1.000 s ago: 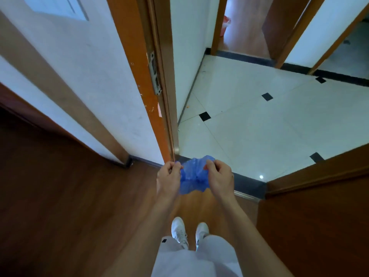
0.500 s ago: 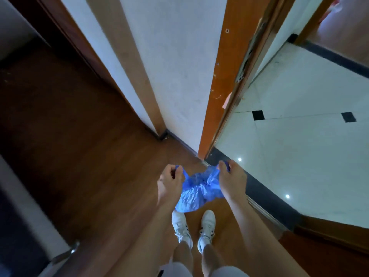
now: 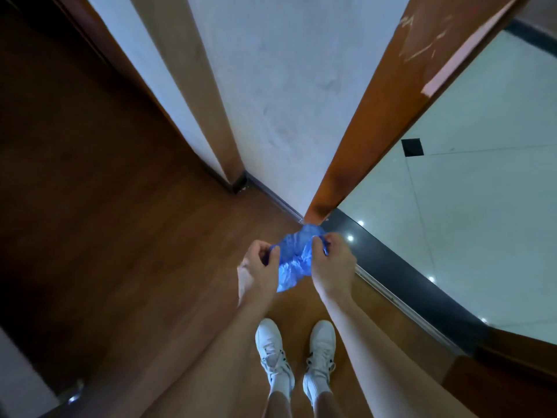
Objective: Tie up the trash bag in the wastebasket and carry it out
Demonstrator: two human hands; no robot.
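Note:
A crumpled blue plastic bag hangs bunched between my two hands at waist height, above the wooden floor. My left hand pinches its left edge with thumb and fingers. My right hand grips its right edge, fingers curled over the plastic. The bag looks small and mostly empty. No wastebasket is in view.
I stand on dark wood floor just inside a doorway. An orange-brown door frame rises ahead right, with a white wall to its left. A black threshold leads to a white tiled floor. My white shoes are below.
My view has swung left and down, away from the tiled hall toward the wall corner. Both hands keep hold of the blue bag and have drawn slightly closer together.

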